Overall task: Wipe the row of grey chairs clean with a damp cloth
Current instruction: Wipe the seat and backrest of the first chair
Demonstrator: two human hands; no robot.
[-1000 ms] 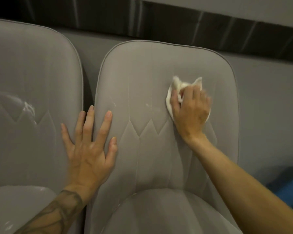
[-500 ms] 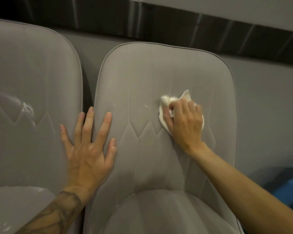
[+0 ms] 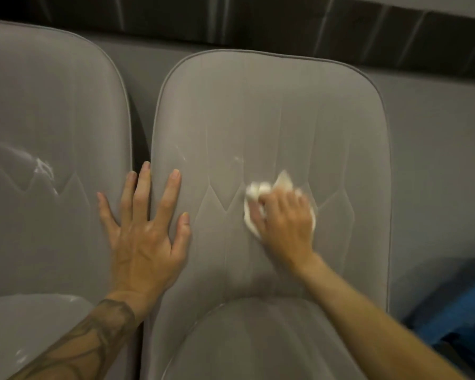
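Two grey upholstered chairs stand side by side. On the backrest of the right chair [image 3: 272, 119], my right hand [image 3: 284, 223] grips a crumpled white cloth [image 3: 254, 193] and presses it against the fabric near the zigzag stitching. My left hand [image 3: 146, 231] lies flat with fingers spread across the gap between the two backrests, touching both. White smears show on the left chair [image 3: 44, 105] at mid-height and faintly on the right chair's back above the cloth.
A grey wall panel [image 3: 436, 160] runs behind the chairs, with a dark tiled band [image 3: 285, 20] above it. Something blue [image 3: 455, 319] sits low at the right, beside the right chair's seat. White marks dot the left chair's seat [image 3: 22, 355].
My right hand has carried the cloth down and to the left across the right chair's backrest. My left hand has stayed put.
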